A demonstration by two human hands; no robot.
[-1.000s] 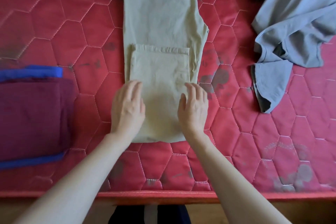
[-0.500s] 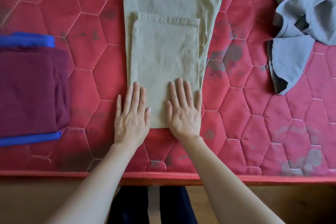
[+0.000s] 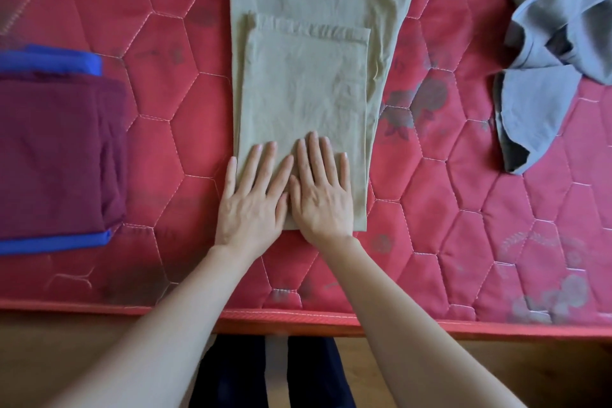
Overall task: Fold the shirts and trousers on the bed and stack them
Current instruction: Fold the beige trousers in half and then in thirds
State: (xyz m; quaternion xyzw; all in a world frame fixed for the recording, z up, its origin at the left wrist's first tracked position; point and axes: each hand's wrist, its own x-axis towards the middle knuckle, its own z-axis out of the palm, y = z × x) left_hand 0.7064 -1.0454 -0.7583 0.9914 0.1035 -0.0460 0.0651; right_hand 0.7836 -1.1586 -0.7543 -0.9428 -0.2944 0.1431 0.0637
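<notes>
Beige trousers (image 3: 308, 83) lie lengthwise on the red quilted mattress (image 3: 463, 195), their lower legs folded up over the upper part. My left hand (image 3: 251, 199) and my right hand (image 3: 321, 189) press flat, fingers straight, side by side on the near folded end. At the left sits a stack with a folded maroon garment (image 3: 56, 156) on top of a blue one (image 3: 53, 60). A crumpled grey shirt (image 3: 556, 43) lies at the right, unfolded.
The mattress's near edge (image 3: 331, 318) runs across the bottom of the view, with wooden floor and my dark-trousered legs (image 3: 275, 371) below it. Bare mattress shows between the trousers and the garments on either side.
Both hands slid inward along the trousers' near fold and now lie side by side, touching. The head camera has shifted slightly.
</notes>
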